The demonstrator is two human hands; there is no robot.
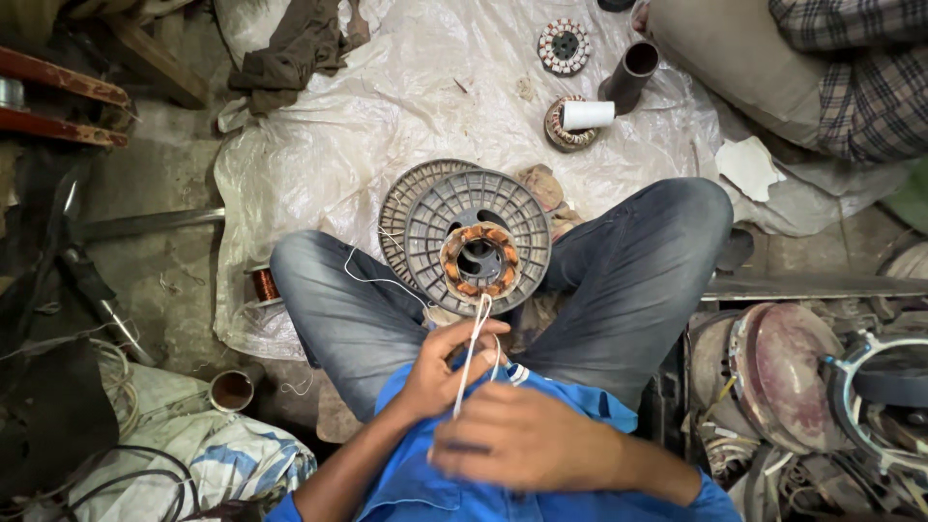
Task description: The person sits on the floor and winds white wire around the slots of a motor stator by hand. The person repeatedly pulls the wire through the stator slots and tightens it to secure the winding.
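I sit cross-legged in jeans and a blue shirt on a plastic sheet. A copper-wound stator (480, 259) rests on a grey plastic spool (476, 240) between my knees. White cord (477, 333) runs from the stator up to my hands. My left hand (447, 365) pinches the cord between thumb and fingers. My right hand (522, 435) is closed just below it, with the cord passing into it.
A white thread roll (588, 115) lies on a second stator (564, 128), beside a dark tube (630, 73) and another wound stator (564, 45). A copper wire spool (263, 284) sits by my left knee. Motor housings (788, 372) crowd the right; another person's legs (831, 68) sit top right.
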